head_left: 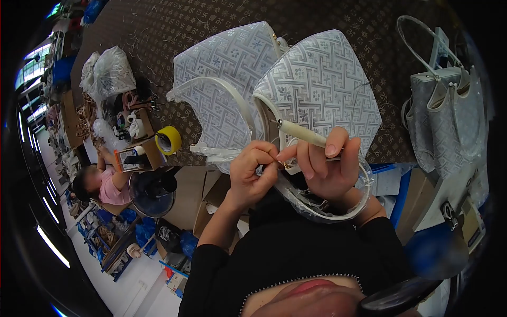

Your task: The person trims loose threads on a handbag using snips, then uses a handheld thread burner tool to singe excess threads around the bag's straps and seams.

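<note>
Two silver-white patterned bags lie on the dark patterned table; the nearer bag [322, 79] overlaps the other bag [222, 58]. My left hand [253, 171] is closed in a pinch at a small gold-coloured metal piece [285, 165] by the nearer bag's edge. My right hand [330, 166] holds a pale-handled tool [303, 133] with a thin metal tip, its fingertips close to the same gold piece. A plastic-wrapped white handle [338, 215] loops below and around my right hand. What exactly the left fingertips grip is too small to tell.
More silver bags [443, 111] stand at the right. Yellow tape [168, 140], a plastic-wrapped bundle [113, 71] and a small box [138, 157] sit at the left. Beyond the table edge are a fan [152, 194] and a seated person in pink [113, 186].
</note>
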Demonstrator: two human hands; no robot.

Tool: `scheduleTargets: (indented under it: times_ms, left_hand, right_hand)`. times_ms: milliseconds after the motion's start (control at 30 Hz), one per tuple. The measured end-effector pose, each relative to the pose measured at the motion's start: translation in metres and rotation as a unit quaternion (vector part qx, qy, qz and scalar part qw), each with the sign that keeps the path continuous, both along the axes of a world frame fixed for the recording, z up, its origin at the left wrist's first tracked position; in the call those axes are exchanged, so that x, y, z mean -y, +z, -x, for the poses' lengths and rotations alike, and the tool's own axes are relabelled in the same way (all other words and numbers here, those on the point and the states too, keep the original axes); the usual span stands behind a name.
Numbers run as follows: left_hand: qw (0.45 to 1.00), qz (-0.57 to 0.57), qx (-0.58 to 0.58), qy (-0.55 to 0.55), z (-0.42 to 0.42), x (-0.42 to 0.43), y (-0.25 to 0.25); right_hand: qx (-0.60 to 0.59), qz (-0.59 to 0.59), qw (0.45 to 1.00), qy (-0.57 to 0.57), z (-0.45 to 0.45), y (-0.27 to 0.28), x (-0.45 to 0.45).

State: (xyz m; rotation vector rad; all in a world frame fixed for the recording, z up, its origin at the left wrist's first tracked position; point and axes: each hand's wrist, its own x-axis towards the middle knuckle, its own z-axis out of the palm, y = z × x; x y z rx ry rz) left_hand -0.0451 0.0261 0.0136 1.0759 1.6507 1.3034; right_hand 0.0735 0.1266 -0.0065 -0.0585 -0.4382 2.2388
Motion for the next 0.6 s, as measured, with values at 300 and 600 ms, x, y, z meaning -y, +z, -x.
scheduleTargets:
  times_ms: [300,600]
  left_hand:
    - [0.986,-0.02,-0.166,-0.014,0.0021,-0.0025,0.0032]
    - [0.987,-0.017,-0.159,-0.013,0.0027,-0.0008,0.0026]
  right_hand:
    - [-0.004,-0.006,1.0,0.016,-0.0025,-0.0033,0.0009]
    - [0.012,-0.011,1.0,0.008,-0.0012,-0.0028,-0.0008]
